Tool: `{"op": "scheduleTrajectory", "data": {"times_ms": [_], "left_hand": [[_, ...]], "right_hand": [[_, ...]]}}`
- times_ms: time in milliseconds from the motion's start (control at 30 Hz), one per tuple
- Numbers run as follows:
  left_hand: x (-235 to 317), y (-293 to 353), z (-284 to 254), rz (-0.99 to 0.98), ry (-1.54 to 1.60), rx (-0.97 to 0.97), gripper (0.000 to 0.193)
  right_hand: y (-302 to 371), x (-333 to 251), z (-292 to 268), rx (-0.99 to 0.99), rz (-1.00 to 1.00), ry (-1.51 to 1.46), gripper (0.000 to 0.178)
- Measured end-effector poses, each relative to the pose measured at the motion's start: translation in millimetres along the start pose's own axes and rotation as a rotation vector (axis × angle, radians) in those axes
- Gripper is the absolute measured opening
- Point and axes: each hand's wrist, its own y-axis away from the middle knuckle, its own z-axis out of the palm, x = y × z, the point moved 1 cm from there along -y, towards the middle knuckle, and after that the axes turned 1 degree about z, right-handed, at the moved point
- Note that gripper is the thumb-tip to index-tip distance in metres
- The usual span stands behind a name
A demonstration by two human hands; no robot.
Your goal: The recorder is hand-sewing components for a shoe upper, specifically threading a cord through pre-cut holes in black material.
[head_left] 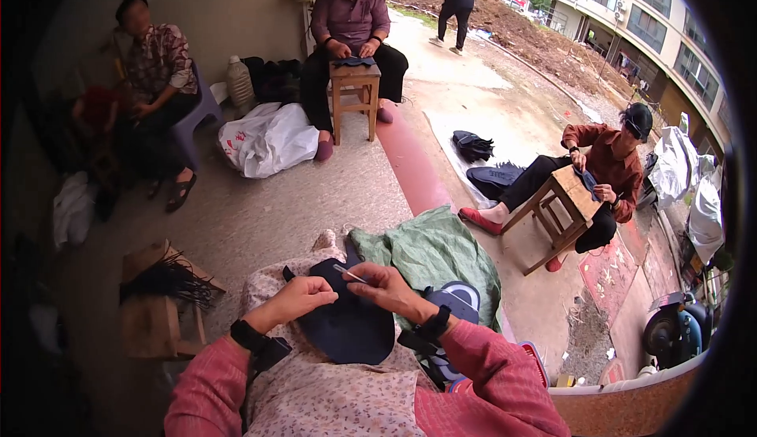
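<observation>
Across my lap, on a flowered apron (339, 397), lies a dark navy, rounded flat piece (351, 334) that looks like cloth or a shoe part. Above it my right hand (392, 292) is closed around a thin silvery tool (348, 273), its exposed end angled up to the left. My left hand (296, 299) hovers over the piece's left side, thumb and fingers pinched together. Whatever lies in that pinch is too small to make out. The hands are close but apart. Navy sole-shaped pieces with pale edges (460, 299) lie beside my right wrist.
Green crumpled cloth (441, 248) spreads just ahead. At left stands a wooden stool (154, 323) with dark strands (173, 279). Two people work at wooden stools (355, 82) ahead and right; another sits far left. A white sack (268, 137) rests on the floor.
</observation>
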Motion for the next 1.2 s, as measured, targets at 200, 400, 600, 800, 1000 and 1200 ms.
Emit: {"op": "scheduleTrajectory", "data": {"times_ms": [200, 400, 600, 800, 1000, 1200], "left_hand": [[-31, -7, -11, 0.122, -0.035, 0.106, 0.014], [-26, 6, -3, 0.026, -0.022, 0.121, 0.014], [-22, 3, 6, 0.235, -0.14, 0.151, 0.016], [-12, -1, 0, 0.19, -0.157, 0.157, 0.02], [-14, -3, -2, 0.096, -0.058, 0.195, 0.021], [-24, 9, -4, 0.065, -0.021, 0.142, 0.019]], "right_hand": [[-11, 17, 11, 0.005, -0.187, 0.191, 0.019], [11, 10, 5, 0.051, -0.237, 0.572, 0.018], [20, 22, -9, 0.008, 0.008, 0.452, 0.025], [26, 16, -26, -0.05, 0.202, 0.194, 0.02], [17, 20, -50, 0.352, -0.155, 0.898, 0.009], [18, -9, -19, 0.248, -0.263, 0.708, 0.016]]}}
